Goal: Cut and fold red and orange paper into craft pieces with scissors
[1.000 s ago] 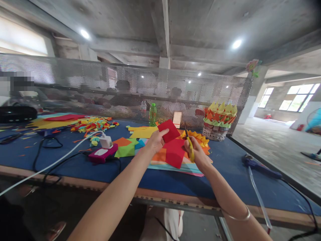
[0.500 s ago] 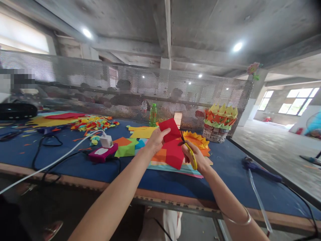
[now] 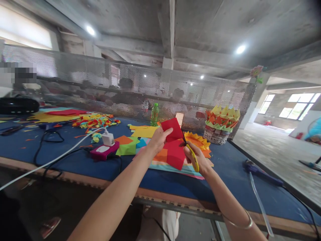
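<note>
My left hand pinches a square of red paper by its lower left side, thumb on top. Yellow-handled scissors are gripped in my right hand, with the dark blades pointing up along the paper's right edge. Whether the blades are apart cannot be made out. Beneath both hands, another red sheet and an orange piece lie on a stack of coloured paper. Just beyond the scissors sits a ring of folded yellow-orange paper points.
A basket with folded paper tiers stands at the right, near a glue gun with its cord. Left are a purple power strip, a white charger and paper scraps. A green bottle stands before the mesh screen.
The view has shifted slightly, so everything sits a little further right. Both hands keep nearly the same hold on the red paper and the scissors.
</note>
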